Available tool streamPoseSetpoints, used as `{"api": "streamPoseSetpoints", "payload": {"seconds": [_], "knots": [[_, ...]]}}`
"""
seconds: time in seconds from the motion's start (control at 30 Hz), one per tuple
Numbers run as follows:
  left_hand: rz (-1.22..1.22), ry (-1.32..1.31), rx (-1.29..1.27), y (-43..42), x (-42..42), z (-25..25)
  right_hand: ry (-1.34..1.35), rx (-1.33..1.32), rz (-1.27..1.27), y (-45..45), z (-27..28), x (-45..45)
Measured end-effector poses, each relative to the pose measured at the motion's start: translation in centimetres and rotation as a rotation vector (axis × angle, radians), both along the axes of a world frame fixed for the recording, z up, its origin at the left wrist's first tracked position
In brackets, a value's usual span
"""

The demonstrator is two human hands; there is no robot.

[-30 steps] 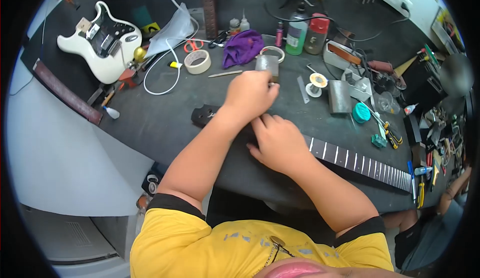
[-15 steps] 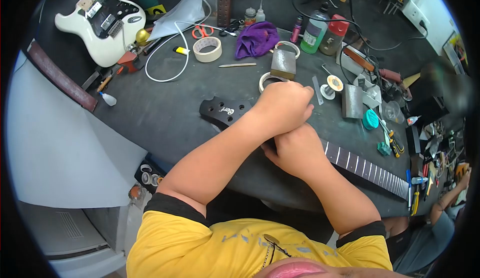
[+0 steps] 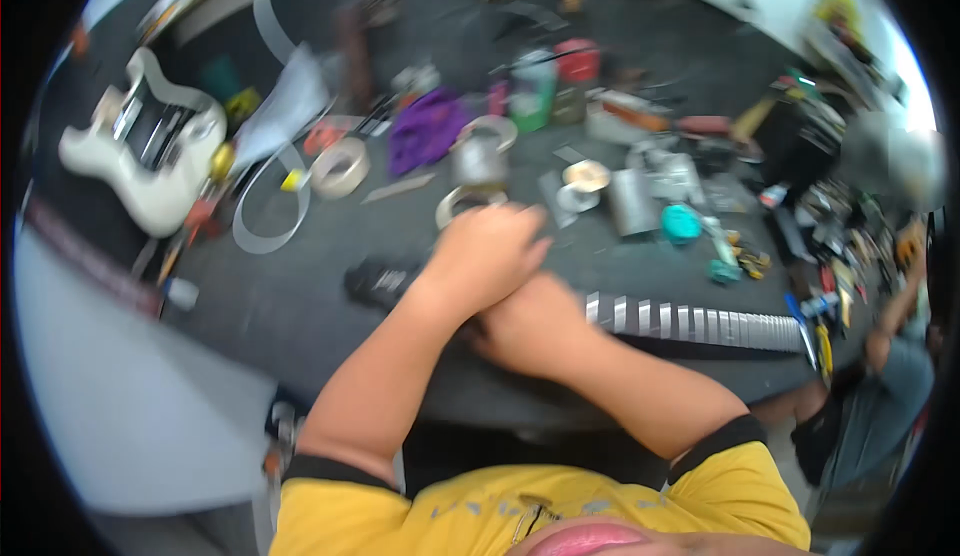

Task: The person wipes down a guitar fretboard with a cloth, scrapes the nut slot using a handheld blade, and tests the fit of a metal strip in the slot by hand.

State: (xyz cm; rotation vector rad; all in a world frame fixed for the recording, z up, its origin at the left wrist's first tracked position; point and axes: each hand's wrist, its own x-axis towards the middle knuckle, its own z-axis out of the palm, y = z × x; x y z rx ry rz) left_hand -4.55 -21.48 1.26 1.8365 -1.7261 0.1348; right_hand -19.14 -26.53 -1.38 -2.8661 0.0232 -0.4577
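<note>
A dark guitar neck point(image 3: 700, 324) with light fret lines lies along the front of the black table, its headstock point(image 3: 378, 282) showing to the left of my hands. My left hand point(image 3: 488, 256) is over the neck near the headstock, fingers curled; what it grips is hidden. Against it, to the right, my right hand point(image 3: 533, 324) is closed at the neck, its fingertips hidden below. Just beyond my hands are a tape roll point(image 3: 452, 206) and a metal block point(image 3: 480, 164). The whole view is smeared by motion.
A white guitar body point(image 3: 150, 181) lies at the left. Behind my hands are a tape roll point(image 3: 340, 168), a purple cloth point(image 3: 425, 131) and bottles point(image 3: 533, 91). A solder spool point(image 3: 585, 178) and a teal jar point(image 3: 681, 223) are right. Another person's arm point(image 3: 893, 306) shows at far right.
The camera view has swung and blurred, shifting the table items left and down. My hands remain together over the neck, one beside the other.
</note>
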Motion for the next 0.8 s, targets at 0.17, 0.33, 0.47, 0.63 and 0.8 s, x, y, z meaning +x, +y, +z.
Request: {"api": "streamPoseSetpoints", "payload": {"seconds": [0.17,0.33,0.47,0.63,0.8], "knots": [[-0.031,-0.003,0.008,-0.5,-0.3,0.8,-0.157,-0.023,0.023,-0.8,-1.3,-0.5],[-0.017,0.042,0.068,-0.3,-0.6,1.3,-0.146,-0.002,0.015,-0.6,-2.2,-0.2],[-0.022,0.056,0.106,-0.5,-0.7,1.3,-0.149,-0.015,-0.003,-0.5,-2.5,-0.4],[-0.008,0.061,0.113,-0.6,-1.1,1.4,-0.197,-0.031,-0.002,-0.5,-2.8,-0.4],[-0.019,0.02,0.104,-0.5,-0.5,1.1,-0.186,-0.039,-0.023,0.0,-2.7,-0.4]]}}
